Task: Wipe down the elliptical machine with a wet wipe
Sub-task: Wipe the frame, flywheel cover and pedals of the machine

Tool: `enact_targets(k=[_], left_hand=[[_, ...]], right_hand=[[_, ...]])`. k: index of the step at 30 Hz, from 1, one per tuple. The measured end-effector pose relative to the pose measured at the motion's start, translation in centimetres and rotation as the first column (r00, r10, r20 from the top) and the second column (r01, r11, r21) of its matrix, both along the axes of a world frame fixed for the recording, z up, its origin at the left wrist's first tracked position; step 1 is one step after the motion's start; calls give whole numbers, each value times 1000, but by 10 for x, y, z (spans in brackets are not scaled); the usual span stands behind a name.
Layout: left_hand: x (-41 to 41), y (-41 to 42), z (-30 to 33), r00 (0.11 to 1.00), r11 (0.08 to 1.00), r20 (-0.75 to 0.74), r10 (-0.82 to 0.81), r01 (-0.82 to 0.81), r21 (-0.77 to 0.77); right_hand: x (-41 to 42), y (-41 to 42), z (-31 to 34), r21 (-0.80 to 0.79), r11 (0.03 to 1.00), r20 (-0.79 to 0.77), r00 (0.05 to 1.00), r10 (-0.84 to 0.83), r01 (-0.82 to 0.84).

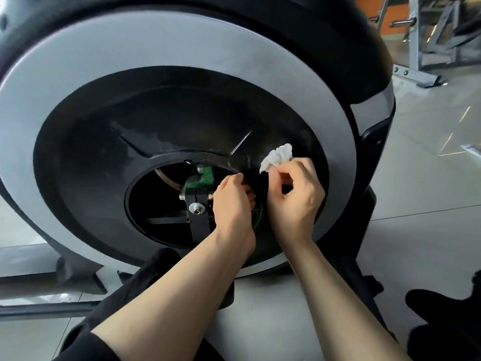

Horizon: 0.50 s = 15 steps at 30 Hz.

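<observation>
Hands work close against the big round housing of the elliptical machine (182, 82), whose grey ring surrounds a black dished disc with a round opening at its centre. The right hand (294, 201) pinches a crumpled white wet wipe (277, 157) between thumb and curled fingers; the wipe sticks up above the knuckles and lies against or just off the black disc, to the right of the opening — which of the two cannot be told. The left hand (233, 204) reaches to the right rim of the opening, its fingers bent inward and hidden behind the edge, so whether they grip anything cannot be told. Just left of that hand, inside the opening, sit a green bracket (201, 178) and a black clamp block (197, 212) with a silver bolt and washer. Both forearms are bare, with a black sleeve at the lower left.

The machine's base rail (39, 306) runs along the pale tiled floor (429, 230) at the lower left. A grey metal frame (421, 48) of other gym equipment stands in the upper right background — well apart from the hands.
</observation>
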<state>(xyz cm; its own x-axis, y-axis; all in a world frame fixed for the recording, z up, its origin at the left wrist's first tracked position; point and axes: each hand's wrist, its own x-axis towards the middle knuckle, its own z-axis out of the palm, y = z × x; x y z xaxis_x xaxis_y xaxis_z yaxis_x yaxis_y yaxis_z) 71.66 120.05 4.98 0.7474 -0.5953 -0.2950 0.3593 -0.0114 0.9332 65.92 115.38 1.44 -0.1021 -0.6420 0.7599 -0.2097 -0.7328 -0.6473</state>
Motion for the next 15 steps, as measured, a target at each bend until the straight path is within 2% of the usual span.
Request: enact_targets(k=[5, 8, 12, 15], left_hand=[[0, 0, 3, 1000, 999, -4, 10, -10, 38], [-1, 1, 4, 1000, 999, 2, 10, -10, 51], [-2, 3, 8, 1000, 999, -5, 4, -4, 39], [-3, 5, 9, 1000, 999, 5, 3, -3, 43]], right_hand=[[1, -1, 11, 90, 996, -65, 998, -11, 17], [2, -1, 24, 34, 992, -106, 987, -120, 124], [-2, -1, 25, 0, 986, -5, 986, -167, 167], [-3, -4, 26, -133, 973, -42, 980, -194, 187]])
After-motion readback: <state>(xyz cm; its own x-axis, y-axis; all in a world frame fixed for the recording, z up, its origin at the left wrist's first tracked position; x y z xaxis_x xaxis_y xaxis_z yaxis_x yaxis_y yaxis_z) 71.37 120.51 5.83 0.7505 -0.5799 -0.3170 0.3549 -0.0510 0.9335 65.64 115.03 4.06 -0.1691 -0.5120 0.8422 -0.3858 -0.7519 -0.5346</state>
